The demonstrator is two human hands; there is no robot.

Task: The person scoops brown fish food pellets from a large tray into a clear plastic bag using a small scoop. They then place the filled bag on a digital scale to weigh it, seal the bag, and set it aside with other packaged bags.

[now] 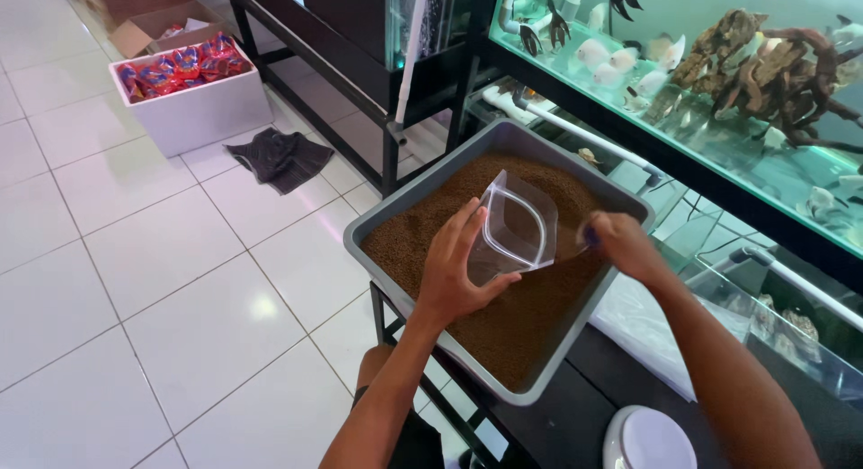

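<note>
My left hand holds a clear plastic pouch open by its mouth, just above a grey tray filled with fine brown pellets. My right hand is to the right of the pouch, fingers closed on a small scoop whose tip dips toward the pellets beside the pouch mouth. Most of the scoop is hidden by my fingers.
The tray rests on a black stand beside a lit aquarium with fish and driftwood. A white scale dish sits at the bottom. On the tiled floor lie a white foam box of red packets, a dark cloth and a cardboard box.
</note>
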